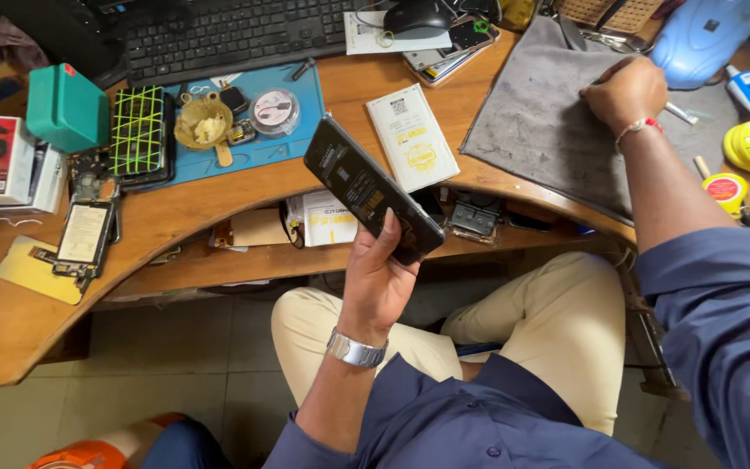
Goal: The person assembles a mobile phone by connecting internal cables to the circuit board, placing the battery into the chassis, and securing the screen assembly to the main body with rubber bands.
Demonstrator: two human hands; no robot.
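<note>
Left hand [381, 276]: fingers wrapped round a dark opened phone [371, 189], off the surface's [219, 204] near edge.
Right hand [625, 91]: fingers curled, pinching a thin tool [680, 112] on the grey mat [540, 117].

A curved wooden desk [219, 208] spans the upper part of the frame, with a lower wooden shelf [245, 260] set beneath its front edge at centre. A grey work mat [540, 122] covers the desk at upper right; a blue mat [262, 148] lies at upper centre-left. Pale tiled floor [158, 373] fills the lower left. Lighting is even, with soft shadows under the desk.
</note>
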